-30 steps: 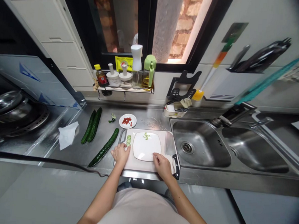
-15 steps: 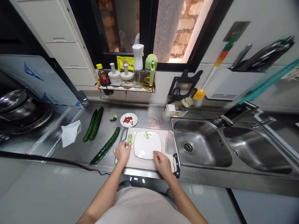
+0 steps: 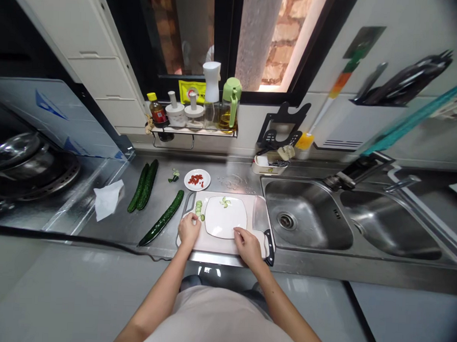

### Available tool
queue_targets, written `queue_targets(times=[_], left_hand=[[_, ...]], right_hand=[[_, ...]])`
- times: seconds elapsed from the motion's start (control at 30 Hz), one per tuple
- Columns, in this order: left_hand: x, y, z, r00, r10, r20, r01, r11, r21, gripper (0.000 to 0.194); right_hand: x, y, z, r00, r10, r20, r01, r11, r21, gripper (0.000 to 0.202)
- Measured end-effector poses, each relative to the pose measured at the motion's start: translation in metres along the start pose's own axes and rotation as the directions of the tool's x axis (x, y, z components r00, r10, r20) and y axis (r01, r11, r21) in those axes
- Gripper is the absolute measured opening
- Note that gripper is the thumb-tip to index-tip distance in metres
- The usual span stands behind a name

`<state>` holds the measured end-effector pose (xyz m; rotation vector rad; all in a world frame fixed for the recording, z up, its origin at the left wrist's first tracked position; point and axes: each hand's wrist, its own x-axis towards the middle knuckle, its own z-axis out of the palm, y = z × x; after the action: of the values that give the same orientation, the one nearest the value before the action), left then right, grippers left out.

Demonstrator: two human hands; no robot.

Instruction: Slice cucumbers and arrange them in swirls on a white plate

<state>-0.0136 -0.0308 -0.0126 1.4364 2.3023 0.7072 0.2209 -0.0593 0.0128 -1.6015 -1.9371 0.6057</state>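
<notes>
A white square plate [image 3: 225,224] lies on a light cutting board [image 3: 209,245], with a few thin cucumber pieces [image 3: 225,202] arranged near its far edge. To its left, a short row of cucumber slices [image 3: 198,207] rests on the board. My left hand [image 3: 189,231] is closed beside that row, a single cucumber slice [image 3: 202,217] at its fingertips. Curled at the plate's near right corner is my right hand [image 3: 247,245], its thumb and forefinger together; whatever they may hold is hidden. A cleaver [image 3: 269,244] lies along the board's right side.
Whole cucumbers [image 3: 161,218] lie left of the board, near a white paper towel [image 3: 107,200]. Behind the board stands a small plate [image 3: 187,185] of chopped red pieces beside green scraps [image 3: 173,176]. A double sink [image 3: 306,216] is at right, a condiment shelf [image 3: 194,131] above.
My left hand has drawn slightly back from the row, and one slice now shows apart from it at the fingertips. My right hand stays at the plate's corner. The view has shifted slightly.
</notes>
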Motion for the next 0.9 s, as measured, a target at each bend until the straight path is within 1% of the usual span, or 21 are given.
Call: queue_targets(times=[0.1, 0.27, 0.43, 0.6, 0.77, 0.9], left_hand=[[-0.002, 0.001, -0.002, 1.000, 0.010, 0.007, -0.011, 1.000, 0.014, 0.011], [-0.005, 0.005, -0.002, 1.000, 0.006, 0.024, -0.008, 0.998, 0.059, 0.022], [-0.005, 0.009, -0.002, 0.994, 0.089, 0.057, -0.095, 0.990, 0.101, 0.029], [-0.002, 0.008, -0.005, 0.980, 0.146, 0.134, -0.166, 0.974, 0.154, 0.031], [0.003, 0.006, -0.006, 0.972, 0.193, 0.134, -0.217, 0.956, 0.197, 0.034], [0.009, 0.006, -0.006, 0.952, 0.256, 0.167, -0.287, 0.935, 0.207, 0.028]], right_hand=[[-0.001, -0.002, 0.000, 1.000, -0.005, 0.002, 0.005, 1.000, 0.008, 0.034], [-0.006, -0.002, 0.000, 1.000, 0.002, 0.002, -0.002, 1.000, 0.012, 0.033], [-0.012, -0.001, -0.002, 1.000, 0.013, 0.007, -0.013, 1.000, 0.021, 0.033], [-0.015, 0.001, -0.005, 1.000, 0.018, -0.025, -0.017, 1.000, 0.020, 0.032], [-0.015, 0.004, -0.006, 0.999, 0.028, -0.029, -0.027, 0.999, 0.037, 0.032], [-0.015, 0.005, -0.004, 0.999, 0.040, -0.025, -0.039, 0.998, 0.051, 0.032]])
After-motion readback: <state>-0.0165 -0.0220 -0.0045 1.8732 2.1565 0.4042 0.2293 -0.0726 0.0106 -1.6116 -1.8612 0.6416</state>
